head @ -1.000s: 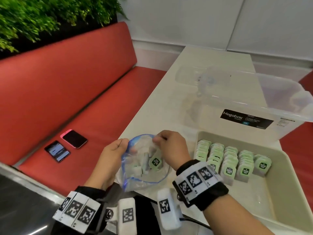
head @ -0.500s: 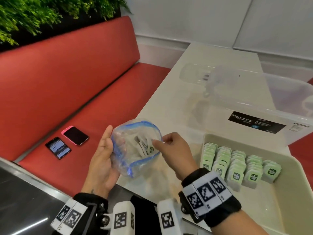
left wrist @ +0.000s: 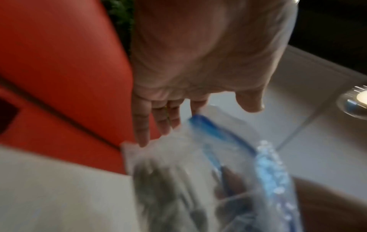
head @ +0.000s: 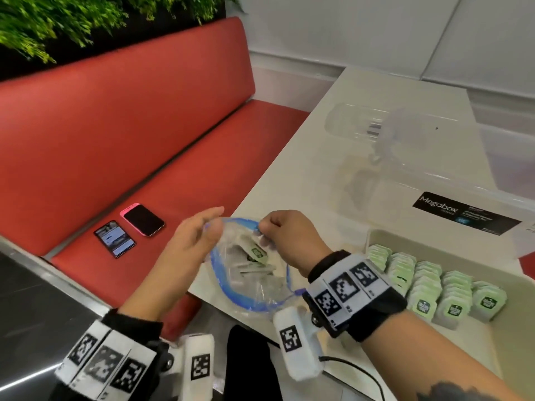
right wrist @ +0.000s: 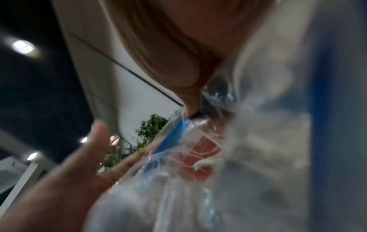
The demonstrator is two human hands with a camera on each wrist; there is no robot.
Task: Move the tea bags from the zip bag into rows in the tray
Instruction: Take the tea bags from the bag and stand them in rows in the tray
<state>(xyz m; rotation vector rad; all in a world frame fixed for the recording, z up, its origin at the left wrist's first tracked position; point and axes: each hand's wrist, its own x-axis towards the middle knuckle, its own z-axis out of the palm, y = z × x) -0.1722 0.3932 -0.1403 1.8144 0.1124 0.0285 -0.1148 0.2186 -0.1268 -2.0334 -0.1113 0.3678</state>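
- Red bench (head: pixel 121 134): runs along the left side of the head view, with green foliage (head: pixel 58 21) above its backrest.
- Two phones on the bench seat: one with a lit screen (head: pixel 115 238), one in a pink case (head: pixel 142 219) with a dark screen. They lie just beside each other, well apart from the table.
- Left hand (head: pixel 185 253): held at the left side of the zip bag (head: pixel 252 282). Fingers straight and close together, thumb apart from them. In the left wrist view the fingertips (left wrist: pixel 142 139) touch the bag's outer wall near the blue zip strip; no curl around it is visible. The view is blurred.
- Zip bag: clear plastic with a blue rim, mouth open, at the near left corner of the table (head: pixel 304 157), between the two hands. Several tea bags (head: pixel 254 256) lie loose inside, one showing a green label.
- Right hand (head: pixel 286 235): at the far right part of the bag's rim, fingers curled. The right wrist view shows a fingertip pressed on the blue strip, pinching the rim; whether it also holds a tea bag cannot be told.
- Clear storage box (head: pixel 434 175): stands on the table behind the tray, bearing a black "Megabox" label.
- Tray (head: pixel 492 357): beige, at the right of the table. Tea bags with green labels (head: pixel 425 287) stand upright in five rows side by side, at its far end.
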